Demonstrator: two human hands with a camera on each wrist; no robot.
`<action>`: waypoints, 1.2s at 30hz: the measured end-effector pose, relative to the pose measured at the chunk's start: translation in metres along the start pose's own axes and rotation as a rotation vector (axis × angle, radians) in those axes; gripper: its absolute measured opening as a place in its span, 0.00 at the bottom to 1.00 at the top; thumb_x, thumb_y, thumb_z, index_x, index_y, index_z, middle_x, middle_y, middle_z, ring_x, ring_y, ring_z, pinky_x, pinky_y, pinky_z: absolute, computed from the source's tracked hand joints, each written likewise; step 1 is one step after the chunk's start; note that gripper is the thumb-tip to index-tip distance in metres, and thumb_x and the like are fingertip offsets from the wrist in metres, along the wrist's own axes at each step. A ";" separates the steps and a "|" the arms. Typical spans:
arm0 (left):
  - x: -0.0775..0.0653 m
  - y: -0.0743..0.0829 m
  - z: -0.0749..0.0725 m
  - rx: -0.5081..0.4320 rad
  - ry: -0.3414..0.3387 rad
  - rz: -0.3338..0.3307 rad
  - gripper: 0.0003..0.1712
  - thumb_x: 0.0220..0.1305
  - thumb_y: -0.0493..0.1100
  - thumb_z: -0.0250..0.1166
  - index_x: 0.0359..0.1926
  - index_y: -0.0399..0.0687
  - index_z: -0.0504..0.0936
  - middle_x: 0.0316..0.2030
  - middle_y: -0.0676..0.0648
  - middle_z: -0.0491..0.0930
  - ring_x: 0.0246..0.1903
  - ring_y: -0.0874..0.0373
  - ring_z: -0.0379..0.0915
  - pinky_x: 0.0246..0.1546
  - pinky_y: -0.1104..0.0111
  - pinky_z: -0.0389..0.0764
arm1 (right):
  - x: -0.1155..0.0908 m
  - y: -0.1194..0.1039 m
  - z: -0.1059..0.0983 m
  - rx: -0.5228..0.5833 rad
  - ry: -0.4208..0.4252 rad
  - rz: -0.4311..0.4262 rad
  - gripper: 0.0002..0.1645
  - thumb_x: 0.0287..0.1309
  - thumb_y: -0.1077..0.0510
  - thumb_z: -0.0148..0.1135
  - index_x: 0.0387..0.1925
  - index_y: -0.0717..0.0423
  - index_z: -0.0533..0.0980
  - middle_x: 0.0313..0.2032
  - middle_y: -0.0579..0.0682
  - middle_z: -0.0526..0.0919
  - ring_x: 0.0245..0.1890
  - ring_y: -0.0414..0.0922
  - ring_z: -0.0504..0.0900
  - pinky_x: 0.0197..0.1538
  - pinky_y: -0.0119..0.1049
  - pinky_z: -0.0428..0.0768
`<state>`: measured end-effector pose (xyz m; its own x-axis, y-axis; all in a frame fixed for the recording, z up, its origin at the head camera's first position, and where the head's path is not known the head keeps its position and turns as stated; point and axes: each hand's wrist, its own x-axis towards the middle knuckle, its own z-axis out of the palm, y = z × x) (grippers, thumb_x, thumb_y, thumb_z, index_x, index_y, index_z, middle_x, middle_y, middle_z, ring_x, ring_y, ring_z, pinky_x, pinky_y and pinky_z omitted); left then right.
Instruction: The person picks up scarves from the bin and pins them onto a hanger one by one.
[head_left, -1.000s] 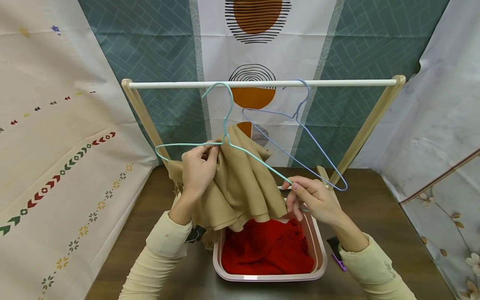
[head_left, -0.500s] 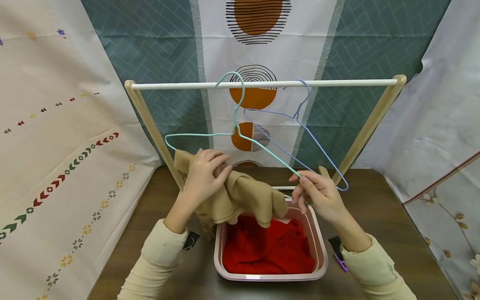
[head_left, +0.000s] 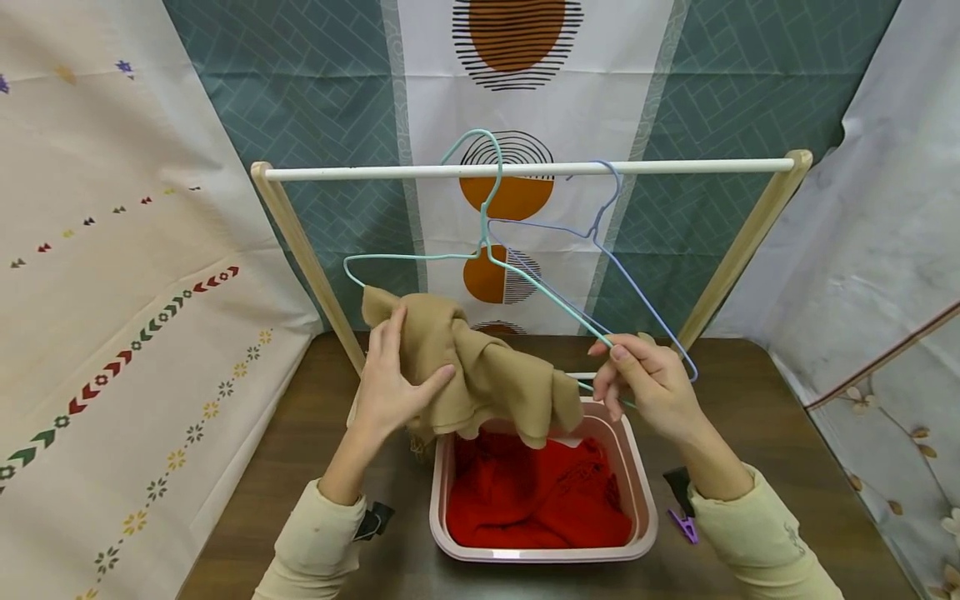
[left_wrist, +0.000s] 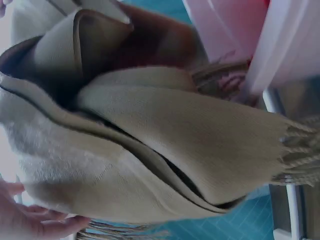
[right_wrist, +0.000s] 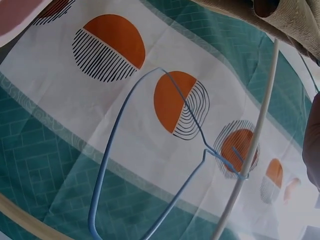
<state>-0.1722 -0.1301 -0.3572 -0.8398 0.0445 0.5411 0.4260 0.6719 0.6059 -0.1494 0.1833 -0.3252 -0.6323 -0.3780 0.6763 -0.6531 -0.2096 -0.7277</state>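
A mint-green wire hanger (head_left: 429,257) is held up in front of the rack, with a tan fringed scarf (head_left: 495,367) draped over its lower bar. My right hand (head_left: 647,379) pinches the hanger's right side near the corner. Against the scarf's left part lies my left hand (head_left: 386,383), its fingers straight and thumb spread. In the left wrist view, fingertips (left_wrist: 60,227) touch the scarf's edge. The hanger's hook rises above the white rail (head_left: 360,173); whether it rests on the rail I cannot tell. Folds hide most of the lower bar.
A blue wire hanger (head_left: 637,292) hangs bare on the rail, right of the green one. Below stands a pink basin (head_left: 442,517) with red cloth (head_left: 540,500) inside. A purple clothes peg (head_left: 682,527) lies right of it on the wooden table (head_left: 405,575). Wooden posts (head_left: 303,250) support the rail.
The green hanger has moved up and to the right, its hook now higher than the rail. My left hand has let go of the gathered scarf and straightened; the scarf's raised part has dropped.
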 end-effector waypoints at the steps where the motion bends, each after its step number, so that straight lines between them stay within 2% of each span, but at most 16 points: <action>1: 0.000 0.000 0.002 -0.025 0.005 -0.014 0.48 0.47 0.49 0.69 0.67 0.47 0.55 0.57 0.37 0.61 0.51 0.43 0.64 0.47 0.51 0.68 | 0.000 -0.001 0.000 0.000 -0.003 -0.003 0.13 0.66 0.69 0.39 0.40 0.72 0.71 0.18 0.55 0.77 0.08 0.42 0.71 0.11 0.31 0.70; 3: 0.002 -0.001 0.005 -0.067 0.038 -0.015 0.40 0.49 0.41 0.66 0.63 0.44 0.60 0.55 0.37 0.65 0.47 0.43 0.67 0.43 0.52 0.71 | 0.000 -0.001 0.000 0.014 -0.015 -0.016 0.14 0.65 0.71 0.39 0.42 0.67 0.73 0.18 0.56 0.77 0.08 0.42 0.70 0.11 0.31 0.69; 6: 0.006 -0.005 0.004 -0.105 0.102 0.042 0.29 0.47 0.30 0.60 0.54 0.39 0.70 0.48 0.36 0.72 0.38 0.46 0.71 0.35 0.57 0.73 | -0.001 0.000 -0.001 0.022 -0.025 -0.029 0.18 0.64 0.74 0.37 0.44 0.62 0.74 0.18 0.56 0.77 0.08 0.43 0.70 0.11 0.30 0.68; 10: 0.012 -0.008 -0.007 -0.135 0.143 0.133 0.24 0.45 0.25 0.57 0.48 0.39 0.77 0.39 0.39 0.76 0.29 0.54 0.69 0.26 0.69 0.69 | -0.003 0.002 -0.003 0.005 -0.006 0.005 0.17 0.65 0.72 0.38 0.43 0.60 0.73 0.18 0.55 0.77 0.09 0.42 0.70 0.12 0.30 0.70; 14: 0.018 -0.011 -0.022 -0.202 0.107 0.172 0.23 0.49 0.25 0.60 0.49 0.42 0.78 0.41 0.41 0.76 0.30 0.56 0.67 0.29 0.75 0.67 | -0.005 -0.001 -0.008 -0.008 0.008 0.033 0.14 0.67 0.68 0.39 0.42 0.60 0.73 0.18 0.54 0.77 0.09 0.41 0.71 0.11 0.31 0.71; 17: 0.017 -0.014 -0.029 -0.202 0.050 0.179 0.24 0.49 0.29 0.64 0.51 0.41 0.77 0.46 0.40 0.73 0.33 0.55 0.66 0.32 0.71 0.67 | -0.004 -0.002 -0.009 0.037 -0.001 -0.012 0.16 0.66 0.71 0.37 0.43 0.62 0.73 0.19 0.54 0.78 0.09 0.41 0.71 0.11 0.31 0.70; 20: 0.013 -0.015 -0.029 -0.140 0.026 0.204 0.27 0.48 0.35 0.68 0.53 0.40 0.74 0.49 0.37 0.68 0.40 0.50 0.65 0.38 0.63 0.67 | -0.003 -0.002 -0.009 0.087 -0.006 -0.050 0.18 0.65 0.74 0.35 0.43 0.65 0.73 0.20 0.54 0.78 0.09 0.41 0.71 0.12 0.31 0.70; 22: 0.010 -0.015 -0.026 -0.082 0.048 0.251 0.30 0.48 0.39 0.68 0.54 0.38 0.72 0.52 0.35 0.65 0.48 0.46 0.63 0.44 0.57 0.67 | -0.003 -0.001 -0.008 0.100 -0.008 -0.061 0.18 0.64 0.74 0.35 0.43 0.66 0.73 0.20 0.54 0.78 0.09 0.41 0.71 0.12 0.30 0.70; 26: 0.002 -0.008 -0.015 0.061 0.160 0.405 0.30 0.50 0.48 0.64 0.53 0.37 0.71 0.54 0.32 0.63 0.54 0.39 0.59 0.50 0.47 0.62 | -0.002 -0.001 -0.007 0.096 -0.013 -0.056 0.17 0.64 0.73 0.37 0.43 0.66 0.73 0.20 0.54 0.78 0.09 0.42 0.71 0.12 0.30 0.71; 28: -0.003 0.000 -0.007 0.130 0.187 0.498 0.31 0.49 0.51 0.64 0.52 0.38 0.72 0.54 0.33 0.65 0.54 0.38 0.59 0.52 0.42 0.59 | -0.002 0.000 -0.006 0.083 -0.014 -0.043 0.16 0.65 0.72 0.38 0.43 0.65 0.73 0.20 0.54 0.78 0.09 0.41 0.71 0.12 0.31 0.71; 31: -0.009 0.015 0.008 0.211 0.153 0.633 0.33 0.44 0.51 0.68 0.52 0.42 0.73 0.54 0.35 0.67 0.55 0.39 0.61 0.53 0.35 0.52 | -0.003 0.000 -0.005 0.059 -0.010 -0.014 0.15 0.66 0.70 0.39 0.43 0.63 0.73 0.19 0.54 0.78 0.09 0.41 0.71 0.12 0.31 0.71; 33: -0.012 0.024 0.018 0.246 0.098 0.700 0.35 0.41 0.50 0.71 0.53 0.45 0.73 0.55 0.38 0.68 0.56 0.41 0.61 0.53 0.35 0.50 | -0.003 0.000 -0.004 0.059 -0.010 -0.007 0.14 0.66 0.69 0.39 0.43 0.65 0.73 0.19 0.54 0.77 0.09 0.41 0.71 0.12 0.31 0.71; 36: -0.010 0.036 0.030 0.296 0.049 0.770 0.32 0.44 0.48 0.72 0.53 0.48 0.74 0.53 0.42 0.71 0.55 0.45 0.63 0.55 0.36 0.51 | -0.002 0.000 -0.002 0.074 -0.023 -0.016 0.14 0.66 0.70 0.39 0.43 0.67 0.72 0.19 0.55 0.77 0.09 0.42 0.70 0.11 0.31 0.70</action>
<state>-0.1582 -0.0843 -0.3586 -0.3300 0.5442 0.7714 0.7644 0.6335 -0.1199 -0.1488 0.1856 -0.3263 -0.6115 -0.3941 0.6861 -0.6304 -0.2813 -0.7235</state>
